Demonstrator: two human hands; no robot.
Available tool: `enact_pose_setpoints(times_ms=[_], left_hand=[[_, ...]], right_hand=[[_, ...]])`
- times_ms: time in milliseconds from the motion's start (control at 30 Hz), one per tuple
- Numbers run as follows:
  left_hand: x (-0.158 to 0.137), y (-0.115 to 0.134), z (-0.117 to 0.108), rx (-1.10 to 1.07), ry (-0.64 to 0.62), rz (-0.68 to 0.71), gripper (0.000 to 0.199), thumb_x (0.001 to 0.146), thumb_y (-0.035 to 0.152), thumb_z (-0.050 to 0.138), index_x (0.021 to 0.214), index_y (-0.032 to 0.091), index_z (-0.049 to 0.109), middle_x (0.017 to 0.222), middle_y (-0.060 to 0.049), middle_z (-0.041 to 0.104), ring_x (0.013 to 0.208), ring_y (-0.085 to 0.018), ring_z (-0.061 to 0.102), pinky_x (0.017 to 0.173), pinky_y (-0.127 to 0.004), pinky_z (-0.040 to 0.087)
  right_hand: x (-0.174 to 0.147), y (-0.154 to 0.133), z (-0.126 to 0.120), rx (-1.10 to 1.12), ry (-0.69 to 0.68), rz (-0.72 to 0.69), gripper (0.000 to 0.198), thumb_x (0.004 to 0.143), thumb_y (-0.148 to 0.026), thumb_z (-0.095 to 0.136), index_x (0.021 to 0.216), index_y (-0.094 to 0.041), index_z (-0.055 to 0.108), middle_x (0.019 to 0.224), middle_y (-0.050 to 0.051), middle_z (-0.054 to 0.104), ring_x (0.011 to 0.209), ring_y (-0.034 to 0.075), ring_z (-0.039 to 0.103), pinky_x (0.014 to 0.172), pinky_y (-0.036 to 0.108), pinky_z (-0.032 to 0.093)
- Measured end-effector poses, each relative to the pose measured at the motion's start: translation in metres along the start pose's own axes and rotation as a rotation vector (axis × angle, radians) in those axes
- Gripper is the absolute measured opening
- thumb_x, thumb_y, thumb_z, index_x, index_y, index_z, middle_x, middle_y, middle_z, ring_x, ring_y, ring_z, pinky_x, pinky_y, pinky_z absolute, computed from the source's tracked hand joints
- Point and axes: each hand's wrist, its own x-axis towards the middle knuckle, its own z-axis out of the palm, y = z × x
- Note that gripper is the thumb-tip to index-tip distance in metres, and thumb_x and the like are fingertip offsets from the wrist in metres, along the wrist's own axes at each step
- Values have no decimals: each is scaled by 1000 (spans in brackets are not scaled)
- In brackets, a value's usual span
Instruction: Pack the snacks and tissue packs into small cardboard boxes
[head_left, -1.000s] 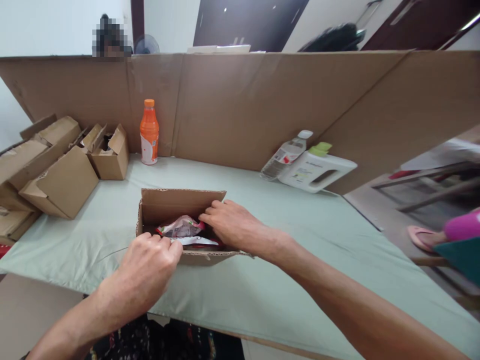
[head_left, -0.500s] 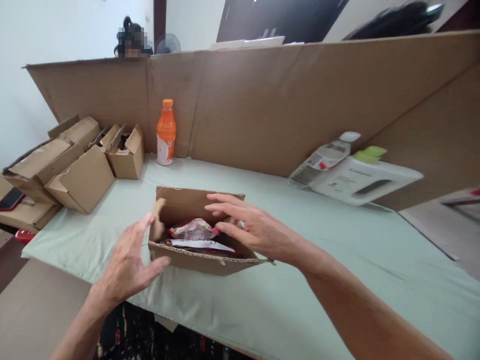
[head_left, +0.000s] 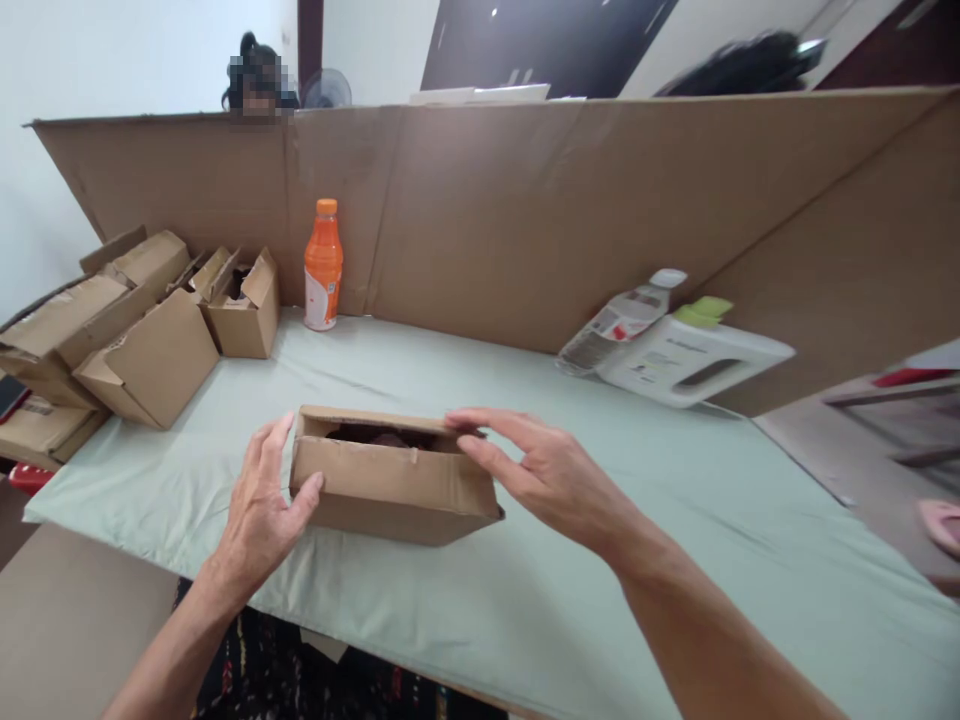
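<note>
A small cardboard box (head_left: 390,510) sits on the pale green cloth in front of me, its long flaps bent partly inward over a narrow dark gap. What lies inside is mostly hidden in shadow. My left hand (head_left: 266,500) holds the box's left end, the thumb on the front and the fingers along the side. At the other end, my right hand (head_left: 540,475) has its thumb and fingers on the top flaps at the right corner.
Several cardboard boxes (head_left: 157,365) are grouped at the left. Behind my box stands an orange bottle (head_left: 323,270). A clear plastic bottle (head_left: 615,325) and a white jug (head_left: 682,360) lean together at the back right. A tall cardboard panel (head_left: 480,220) borders the table; a person's head (head_left: 259,80) shows above it.
The upright flaps have been folded inward, covering the red and white packets that showed inside. My left hand has closed in on the left end, and my right hand has come onto the flaps.
</note>
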Motion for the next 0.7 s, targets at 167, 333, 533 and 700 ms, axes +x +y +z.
enact_pose_setpoints(times_ms=[167, 333, 533, 700], left_hand=[[7, -9, 1, -87, -152, -30, 51, 100, 29, 53, 149, 23, 45, 161, -18, 40, 150, -30, 41, 119, -55, 42], [13, -19, 12, -255, -216, -69, 43, 100, 31, 49, 141, 19, 55, 159, -17, 45, 149, -29, 43, 122, -52, 39], [-7, -15, 23, -295, -105, -58, 38, 101, 24, 48, 137, 24, 57, 157, -14, 47, 145, -26, 49, 118, -46, 44], [-16, -13, 12, -184, -92, 17, 27, 103, 24, 48, 125, 25, 62, 151, -14, 53, 137, -27, 55, 110, -46, 52]], right_hand=[[-33, 17, 28, 87, 18, -54, 36, 100, -44, 50, 125, -26, 69, 128, 9, 73, 120, 27, 66, 104, 48, 53], [-60, 27, 67, 170, 293, 21, 38, 102, -43, 49, 132, -25, 63, 150, 12, 58, 140, 29, 52, 116, 51, 43], [-86, 25, 90, 323, 398, 285, 49, 98, -53, 53, 137, -26, 65, 140, 8, 66, 122, 27, 64, 94, 35, 56], [-68, 29, 87, 391, 389, 392, 54, 90, -59, 60, 130, -25, 71, 132, 8, 70, 115, 28, 67, 92, 35, 56]])
